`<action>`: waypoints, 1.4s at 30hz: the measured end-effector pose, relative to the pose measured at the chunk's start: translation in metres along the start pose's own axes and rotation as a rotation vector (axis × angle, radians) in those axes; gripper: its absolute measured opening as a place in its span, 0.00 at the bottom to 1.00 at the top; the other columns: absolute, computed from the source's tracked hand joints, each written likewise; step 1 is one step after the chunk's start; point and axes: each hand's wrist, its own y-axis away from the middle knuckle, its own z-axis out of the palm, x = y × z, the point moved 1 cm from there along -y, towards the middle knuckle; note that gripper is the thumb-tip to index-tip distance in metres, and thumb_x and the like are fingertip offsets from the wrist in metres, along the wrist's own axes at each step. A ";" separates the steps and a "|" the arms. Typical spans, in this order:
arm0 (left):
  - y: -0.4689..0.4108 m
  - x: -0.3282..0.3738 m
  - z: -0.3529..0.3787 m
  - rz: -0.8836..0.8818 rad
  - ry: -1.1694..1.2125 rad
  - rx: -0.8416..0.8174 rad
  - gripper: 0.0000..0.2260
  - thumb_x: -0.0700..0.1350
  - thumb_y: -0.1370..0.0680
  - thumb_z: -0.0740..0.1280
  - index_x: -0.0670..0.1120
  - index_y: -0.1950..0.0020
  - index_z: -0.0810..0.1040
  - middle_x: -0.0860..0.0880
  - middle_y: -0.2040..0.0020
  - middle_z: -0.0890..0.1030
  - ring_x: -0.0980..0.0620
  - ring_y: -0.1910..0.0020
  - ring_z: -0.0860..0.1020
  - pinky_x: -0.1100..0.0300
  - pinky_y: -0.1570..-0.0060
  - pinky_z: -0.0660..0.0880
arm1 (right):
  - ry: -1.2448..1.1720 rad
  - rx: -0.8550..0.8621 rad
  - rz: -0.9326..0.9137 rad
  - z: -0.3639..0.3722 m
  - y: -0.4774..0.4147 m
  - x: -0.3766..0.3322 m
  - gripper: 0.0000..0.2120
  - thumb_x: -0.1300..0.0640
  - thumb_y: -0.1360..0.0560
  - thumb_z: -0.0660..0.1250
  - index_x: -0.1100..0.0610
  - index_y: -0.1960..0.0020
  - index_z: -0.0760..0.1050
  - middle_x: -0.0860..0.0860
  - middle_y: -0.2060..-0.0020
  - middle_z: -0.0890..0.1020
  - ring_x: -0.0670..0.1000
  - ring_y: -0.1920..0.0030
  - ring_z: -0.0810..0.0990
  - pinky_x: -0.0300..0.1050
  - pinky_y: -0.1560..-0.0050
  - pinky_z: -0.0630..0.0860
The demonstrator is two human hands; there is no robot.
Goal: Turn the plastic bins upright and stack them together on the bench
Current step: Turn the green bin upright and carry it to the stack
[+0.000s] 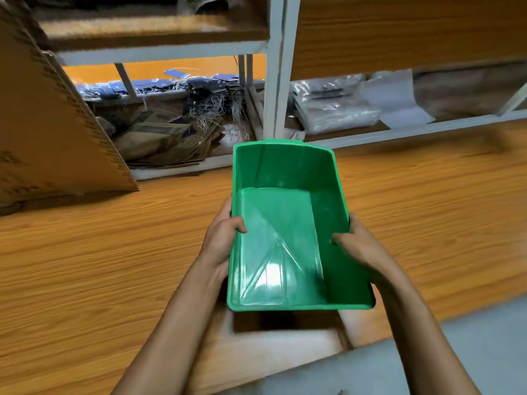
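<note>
OK, wide wooden bench (114, 252) is filling most of the view: orange-brown laminate with long printed grain, flat and matte. Grey metal rack (275, 81) is standing behind it, with pale square posts and rails and wood-look boards as shelves. Big cardboard box (42, 124) is leaning in at the left, plain brown, lettering blurred. Blue tags (159, 86) with loose white strings are piling up on the low left shelf. Clear plastic bags (333, 106) are lying crumpled on the low right shelf. Grey floor (484, 337) is showing at bottom right.

1 green bin (279, 223) is sitting open side up in front of the person, over the bench's near edge; can't tell whether its base is touching the wood. Glossy moulded plastic, rectangular, walls tapering to a smaller floor, raised diagonal ribs catching glare, rolled rim, small lip at the far end. 2 hands are clamping it: left hand (221, 240) is gripping the left wall, thumb hooked inside; right hand (359, 243) is gripping the right wall, thumb inside too.
</note>
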 end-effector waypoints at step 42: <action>-0.066 -0.321 0.730 -0.011 -0.517 -0.725 0.38 0.24 0.29 0.56 0.53 0.24 0.64 0.45 0.36 0.79 0.45 0.46 0.81 0.52 0.55 0.80 | -0.747 0.771 0.130 -0.536 0.031 0.502 0.28 0.66 0.23 0.65 0.38 0.33 0.69 0.50 0.43 0.83 0.56 0.49 0.85 0.57 0.49 0.82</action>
